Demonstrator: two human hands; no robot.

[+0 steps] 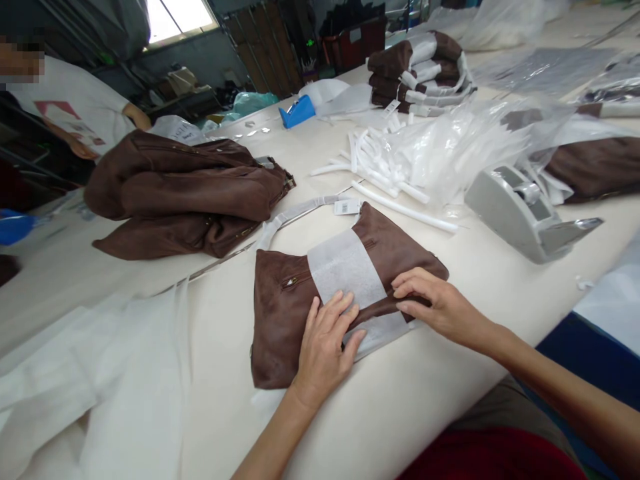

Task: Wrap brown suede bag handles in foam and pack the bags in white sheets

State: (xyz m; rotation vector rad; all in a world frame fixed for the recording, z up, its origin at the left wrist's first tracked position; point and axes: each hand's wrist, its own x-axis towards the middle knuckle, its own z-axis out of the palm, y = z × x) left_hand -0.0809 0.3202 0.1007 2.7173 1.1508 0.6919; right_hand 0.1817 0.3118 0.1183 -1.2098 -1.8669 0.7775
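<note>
A brown handbag [280, 313] lies flat on the table in front of me. A white tissue paper band [345, 267] runs across its middle, and another piece of white paper shows at its near edge. Its handle [283, 220] is wrapped in white and arches away from me, with a white tag [347, 207] at the right end. My left hand [325, 343] rests on the bag and the lower end of the band, fingers spread. My right hand [435, 303] touches the bag's near right side, fingers bent and apart from the thumb.
Brown bags [190, 193] are piled at left. White foam tubes [380, 167], clear plastic bags [450, 147] and a grey tape dispenser [520, 213] lie at right. Wrapped bags [390, 73] and a blue dispenser [299, 112] stand farther back. White sheets [135, 387] cover the near left. A person [75, 100] stands beyond.
</note>
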